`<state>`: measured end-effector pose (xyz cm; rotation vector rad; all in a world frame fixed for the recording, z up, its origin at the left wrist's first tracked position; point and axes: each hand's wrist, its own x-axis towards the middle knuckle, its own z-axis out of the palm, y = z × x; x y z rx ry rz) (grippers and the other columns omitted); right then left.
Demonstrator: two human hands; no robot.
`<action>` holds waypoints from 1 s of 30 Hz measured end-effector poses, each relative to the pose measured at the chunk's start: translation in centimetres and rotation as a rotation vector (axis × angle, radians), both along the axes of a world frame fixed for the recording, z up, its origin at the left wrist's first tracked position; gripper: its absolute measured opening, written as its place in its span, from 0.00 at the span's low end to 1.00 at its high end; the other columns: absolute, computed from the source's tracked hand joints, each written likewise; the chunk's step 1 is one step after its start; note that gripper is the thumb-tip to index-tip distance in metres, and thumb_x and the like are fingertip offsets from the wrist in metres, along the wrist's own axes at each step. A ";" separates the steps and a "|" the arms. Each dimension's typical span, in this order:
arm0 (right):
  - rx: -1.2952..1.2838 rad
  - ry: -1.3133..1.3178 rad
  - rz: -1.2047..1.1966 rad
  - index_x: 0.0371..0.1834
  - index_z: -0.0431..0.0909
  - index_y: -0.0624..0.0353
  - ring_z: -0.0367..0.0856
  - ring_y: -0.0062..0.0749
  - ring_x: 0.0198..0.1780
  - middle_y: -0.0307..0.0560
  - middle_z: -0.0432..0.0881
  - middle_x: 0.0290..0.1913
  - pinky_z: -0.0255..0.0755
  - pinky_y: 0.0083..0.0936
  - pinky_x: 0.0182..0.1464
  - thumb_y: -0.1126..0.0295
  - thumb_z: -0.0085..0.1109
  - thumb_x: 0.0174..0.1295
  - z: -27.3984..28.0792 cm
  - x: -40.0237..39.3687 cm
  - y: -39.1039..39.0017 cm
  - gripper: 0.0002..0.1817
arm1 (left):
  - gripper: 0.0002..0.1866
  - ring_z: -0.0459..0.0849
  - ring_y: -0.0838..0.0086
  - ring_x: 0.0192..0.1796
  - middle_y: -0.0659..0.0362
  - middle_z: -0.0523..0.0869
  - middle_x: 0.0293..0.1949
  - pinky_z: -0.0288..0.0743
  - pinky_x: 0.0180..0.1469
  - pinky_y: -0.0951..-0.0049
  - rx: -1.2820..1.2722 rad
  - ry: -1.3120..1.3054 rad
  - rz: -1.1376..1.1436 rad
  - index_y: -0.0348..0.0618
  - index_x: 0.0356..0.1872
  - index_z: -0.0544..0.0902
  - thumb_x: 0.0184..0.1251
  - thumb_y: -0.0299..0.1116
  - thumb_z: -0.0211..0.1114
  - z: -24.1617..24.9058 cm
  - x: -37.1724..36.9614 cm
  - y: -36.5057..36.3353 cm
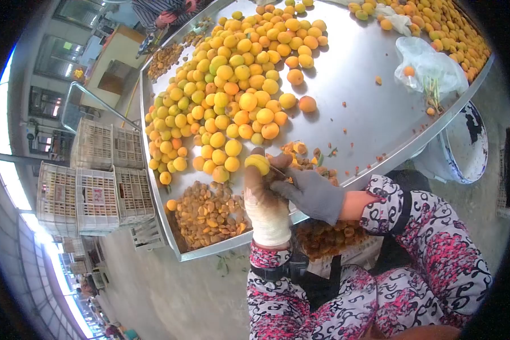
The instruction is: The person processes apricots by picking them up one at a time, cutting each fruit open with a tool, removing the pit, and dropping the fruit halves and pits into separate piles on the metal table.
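My left hand (262, 195), in a white glove stained brown at the fingers, grips a yellow apricot (257, 165) at the near edge of the metal table. Touching or very near that fruit are the closed fingers of my right hand (311, 192), in a grey glove. A thin line shows between the hands, but what the right fingers hold is too small to make out. Beyond them spreads a large heap of whole apricots (232, 102). To the left of my hands lies a pile of brownish-orange pieces, which look like split apricots or pits (209, 218).
A metal table (345, 68) with a raised rim carries more apricots (453, 28) at the far right and a clear plastic bag (428, 65). A white bucket (462, 144) stands right. Below my hands sits a crate of orange-brown pieces (331, 238). Stacked crates (96, 195) stand left; another person (164, 17) is opposite.
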<state>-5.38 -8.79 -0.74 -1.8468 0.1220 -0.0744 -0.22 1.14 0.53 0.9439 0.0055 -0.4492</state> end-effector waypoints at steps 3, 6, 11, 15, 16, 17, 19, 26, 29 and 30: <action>-0.056 -0.019 -0.057 0.46 0.71 0.59 0.79 0.57 0.33 0.62 0.78 0.29 0.71 0.44 0.35 0.51 0.45 0.66 -0.2 0.3 -0.1 0.21 | 0.25 0.79 0.67 0.43 0.51 0.82 0.42 0.72 0.44 0.72 -0.042 0.048 0.005 0.42 0.55 0.72 0.66 0.51 0.56 -0.1 0.5 -0.2; -0.055 0.031 0.025 0.44 0.72 0.59 0.79 0.56 0.35 0.61 0.78 0.30 0.71 0.45 0.35 0.51 0.45 0.66 1.1 0.7 -2.0 0.21 | 0.21 0.78 0.70 0.45 0.52 0.80 0.46 0.71 0.48 0.72 0.215 -0.247 -0.026 0.40 0.54 0.72 0.65 0.41 0.58 0.9 1.4 1.3; -0.005 0.050 0.068 0.44 0.72 0.58 0.79 0.55 0.35 0.61 0.78 0.29 0.71 0.44 0.35 0.51 0.45 0.66 1.2 0.6 -1.4 0.20 | 0.21 0.77 0.73 0.47 0.56 0.80 0.44 0.68 0.52 0.75 0.274 -0.350 -0.005 0.36 0.56 0.70 0.64 0.31 0.57 1.7 1.1 1.1; -0.026 -0.096 -0.145 0.47 0.74 0.57 0.80 0.50 0.34 0.57 0.80 0.29 0.72 0.37 0.35 0.55 0.50 0.65 -0.4 0.3 0.4 0.17 | 0.23 0.78 0.70 0.44 0.53 0.81 0.41 0.70 0.51 0.73 -0.002 -0.059 0.040 0.37 0.51 0.73 0.66 0.47 0.58 0.5 -0.4 -0.6; -0.086 -0.037 -0.101 0.47 0.74 0.57 0.80 0.53 0.35 0.58 0.80 0.30 0.72 0.39 0.36 0.55 0.49 0.65 0.0 0.5 0.1 0.18 | 0.23 0.78 0.70 0.44 0.53 0.81 0.41 0.70 0.51 0.73 0.000 -0.057 0.040 0.37 0.51 0.73 0.66 0.47 0.58 0.4 -0.3 -0.5; -0.147 0.021 -0.058 0.46 0.74 0.58 0.79 0.56 0.36 0.59 0.80 0.31 0.72 0.41 0.37 0.54 0.49 0.65 0.5 0.6 -0.3 0.19 | 0.24 0.79 0.69 0.44 0.53 0.81 0.41 0.71 0.50 0.72 -0.035 0.022 0.002 0.38 0.50 0.73 0.65 0.49 0.58 0.3 0.2 -0.3; -0.218 0.040 -0.016 0.47 0.73 0.58 0.79 0.57 0.36 0.59 0.80 0.31 0.72 0.42 0.37 0.53 0.49 0.65 1.3 0.4 -0.8 0.20 | 0.25 0.79 0.68 0.43 0.53 0.81 0.41 0.73 0.49 0.71 -0.070 0.099 -0.036 0.39 0.49 0.73 0.65 0.51 0.58 0.4 0.7 0.0; -0.134 0.078 0.022 0.46 0.74 0.61 0.78 0.55 0.41 0.61 0.79 0.36 0.72 0.41 0.41 0.54 0.49 0.65 0.2 0.5 0.2 0.20 | 0.26 0.79 0.68 0.43 0.54 0.80 0.39 0.73 0.44 0.74 -0.073 0.071 0.030 0.37 0.57 0.68 0.70 0.50 0.50 0.7 0.5 -0.2; 0.035 0.048 0.013 0.48 0.74 0.61 0.78 0.54 0.42 0.60 0.80 0.38 0.71 0.40 0.43 0.55 0.49 0.65 -0.5 0.5 0.6 0.20 | 0.26 0.79 0.69 0.43 0.54 0.80 0.38 0.73 0.46 0.74 0.062 0.034 0.083 0.36 0.57 0.66 0.71 0.49 0.49 0.5 0.3 -0.2; 0.035 0.049 0.013 0.48 0.74 0.61 0.78 0.54 0.42 0.60 0.80 0.38 0.71 0.40 0.43 0.55 0.49 0.65 -0.6 0.5 0.7 0.20 | 0.26 0.79 0.68 0.45 0.53 0.79 0.41 0.73 0.48 0.72 0.071 -0.018 0.082 0.36 0.58 0.65 0.71 0.47 0.48 0.4 0.2 -0.1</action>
